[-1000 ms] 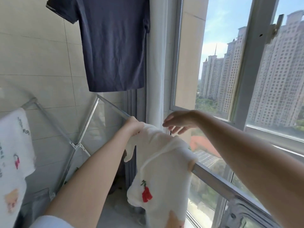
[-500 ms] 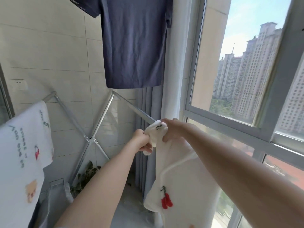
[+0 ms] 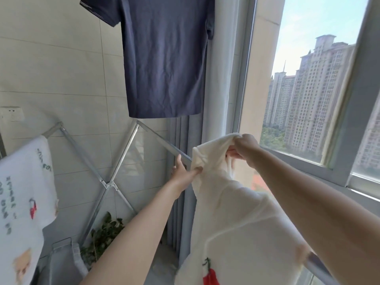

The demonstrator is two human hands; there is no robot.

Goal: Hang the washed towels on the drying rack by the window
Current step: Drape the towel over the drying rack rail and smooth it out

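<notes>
A white towel (image 3: pixel 232 219) with a red embroidered motif drapes over the window-side bar of the silver drying rack (image 3: pixel 162 141). My left hand (image 3: pixel 184 171) pinches the towel's left edge right at the bar. My right hand (image 3: pixel 245 150) grips the towel's top corner and lifts it above the bar. A second white towel (image 3: pixel 22 192) with printed pictures hangs on the rack's left bar.
A dark navy T-shirt (image 3: pixel 164 56) hangs overhead against the tiled wall. The window frame (image 3: pixel 308 163) runs along the right, with a white curtain (image 3: pixel 220 79) in the corner. A leafy plant (image 3: pixel 102 235) sits on the floor under the rack.
My hands were close together on the towel's top corner; they have spread apart, the right hand pulling its corner up and right. The view has tilted slightly.
</notes>
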